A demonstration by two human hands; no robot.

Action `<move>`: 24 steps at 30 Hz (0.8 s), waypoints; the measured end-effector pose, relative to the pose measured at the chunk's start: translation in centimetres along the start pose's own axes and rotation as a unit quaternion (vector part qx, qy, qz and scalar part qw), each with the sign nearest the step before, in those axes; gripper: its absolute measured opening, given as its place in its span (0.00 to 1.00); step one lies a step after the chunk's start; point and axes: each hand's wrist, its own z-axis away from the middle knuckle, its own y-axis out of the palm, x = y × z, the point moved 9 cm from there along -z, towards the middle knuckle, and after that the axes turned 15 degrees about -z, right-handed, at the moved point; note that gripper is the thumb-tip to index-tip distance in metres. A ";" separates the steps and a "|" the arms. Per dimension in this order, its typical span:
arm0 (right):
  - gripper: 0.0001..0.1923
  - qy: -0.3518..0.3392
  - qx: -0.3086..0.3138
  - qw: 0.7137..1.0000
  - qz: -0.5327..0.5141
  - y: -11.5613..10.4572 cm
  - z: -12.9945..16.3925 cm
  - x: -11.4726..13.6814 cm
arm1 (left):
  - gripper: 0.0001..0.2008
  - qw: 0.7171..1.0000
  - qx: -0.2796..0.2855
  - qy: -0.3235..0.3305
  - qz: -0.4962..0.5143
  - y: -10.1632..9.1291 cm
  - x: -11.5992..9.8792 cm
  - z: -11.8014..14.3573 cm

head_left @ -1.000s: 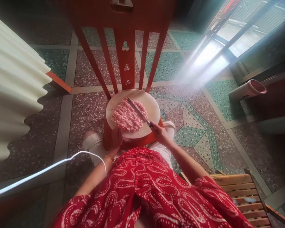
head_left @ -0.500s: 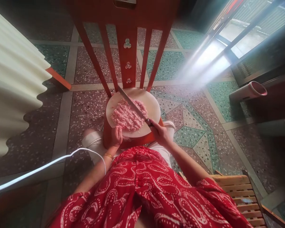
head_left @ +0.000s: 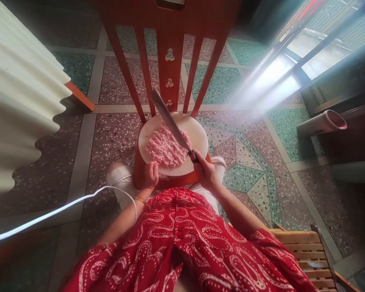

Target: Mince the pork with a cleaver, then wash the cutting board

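The right hand (head_left: pixel 205 171) is closed around the handle of a knife (head_left: pixel 172 122), its blade across minced meat (head_left: pixel 164 149) mid-board. The left hand (head_left: pixel 151 175) curls at the round cutting board's (head_left: pixel 198 133) near-left edge; whether it grips is unclear. Chopping seems well along: no large chunks show, but the mince lies ungathered.

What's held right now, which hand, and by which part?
Knife, by its dark handle, in the right hand. Left hand is curled at the round board; can't tell whether it grips anything.
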 end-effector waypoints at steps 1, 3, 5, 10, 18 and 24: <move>0.25 0.013 0.002 1.000 0.008 0.5 0.0 -0.8 | 0.13 1.000 -0.001 0.007 -0.007 0.0 0.0 0.1; 0.25 0.085 0.027 0.995 0.044 1.6 0.1 -3.8 | 0.13 0.999 0.003 0.027 -0.031 0.1 0.0 0.5; 0.24 0.158 0.059 0.983 0.074 2.3 0.3 -6.3 | 0.12 0.998 0.011 0.044 -0.051 0.2 0.1 0.7; 0.26 0.079 0.034 0.996 0.015 1.0 -1.9 -2.1 | 0.12 0.997 0.023 0.067 -0.043 -0.1 -0.4 0.7; 0.25 0.135 0.063 0.987 0.060 4.8 -3.6 -5.6 | 0.13 0.995 0.031 0.075 -0.053 -0.1 -1.0 0.4; 0.26 0.061 0.033 0.998 0.013 2.6 -4.1 -0.4 | 0.13 0.995 0.036 0.082 -0.038 -0.1 -0.8 0.3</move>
